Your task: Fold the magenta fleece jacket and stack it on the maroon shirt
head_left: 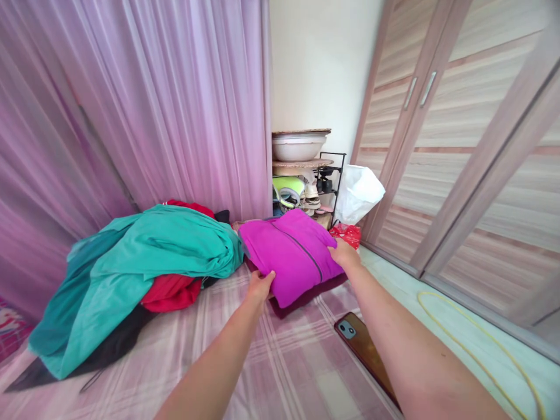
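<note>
A folded purple jacket (291, 248) with a dark zip lies on top of dark red folded cloth (297, 298) at the far edge of the bed. My left hand (261, 286) pinches the jacket's near left edge, thumb on top. At its right edge, my right hand (344, 254) grips the fabric, with the fingers partly hidden beneath. To the left is a loose heap with a teal garment (161, 245) on top and a red garment (172, 293) and dark cloth under it.
A phone (363, 350) lies face down on the plaid bedsheet (289, 373), beside my right forearm. Beyond the bed stand a shoe rack (332, 175), a white basin (300, 146) and a white bag (359, 192). A wardrobe (459, 128) is at right; a yellow cable (476, 344) loops over the floor.
</note>
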`<state>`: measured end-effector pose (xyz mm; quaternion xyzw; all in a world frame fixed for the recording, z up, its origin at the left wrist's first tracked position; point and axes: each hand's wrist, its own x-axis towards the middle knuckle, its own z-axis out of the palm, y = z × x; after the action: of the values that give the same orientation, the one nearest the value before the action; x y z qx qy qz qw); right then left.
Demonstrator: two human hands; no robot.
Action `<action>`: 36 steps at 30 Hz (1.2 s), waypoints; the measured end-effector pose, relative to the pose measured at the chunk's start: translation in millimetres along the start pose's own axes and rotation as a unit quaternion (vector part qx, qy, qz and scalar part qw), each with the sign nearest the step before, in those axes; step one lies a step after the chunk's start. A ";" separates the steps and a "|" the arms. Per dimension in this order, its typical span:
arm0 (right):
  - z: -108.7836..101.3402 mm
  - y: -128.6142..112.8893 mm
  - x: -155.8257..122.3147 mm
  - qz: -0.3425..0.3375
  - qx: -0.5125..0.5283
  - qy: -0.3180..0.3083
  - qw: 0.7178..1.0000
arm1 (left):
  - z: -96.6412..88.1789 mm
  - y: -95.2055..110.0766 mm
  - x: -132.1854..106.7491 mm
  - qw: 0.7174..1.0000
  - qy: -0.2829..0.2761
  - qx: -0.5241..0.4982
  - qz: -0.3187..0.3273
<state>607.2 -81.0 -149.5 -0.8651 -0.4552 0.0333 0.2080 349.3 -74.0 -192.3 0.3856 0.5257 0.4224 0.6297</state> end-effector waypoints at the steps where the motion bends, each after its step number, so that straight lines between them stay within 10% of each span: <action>1: 2.6 2.9 1.8 0.008 0.002 -0.006 1.000 | -1.5 2.0 3.1 1.000 -0.004 0.005 0.000; 15: -29.6 -12.6 -15.4 0.067 -0.018 -0.008 0.998 | -8.4 16.5 2.8 0.997 -0.044 0.048 -0.036; 20: -31.1 -74.0 -34.5 -0.175 -0.051 0.131 0.974 | -13.0 15.8 -0.2 0.996 -0.072 0.046 -0.022; 24: 6.8 -105.7 -38.1 -0.215 -0.087 -0.036 0.972 | -19.6 12.9 -3.0 0.992 -0.111 0.059 0.002; 28: 36.4 -108.1 -28.3 -0.161 -0.100 -0.125 0.974 | -55.3 -0.5 -9.9 0.991 -0.074 0.107 0.021; 36: 18.8 -104.8 -42.0 -0.190 -0.063 -0.043 0.979 | -183.2 -53.0 -60.9 0.984 0.017 0.141 0.104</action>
<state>497.0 -56.2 -131.3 -0.7719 -0.6211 0.0013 0.1357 169.5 -141.8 -248.7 0.5160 0.5476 0.4139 0.5124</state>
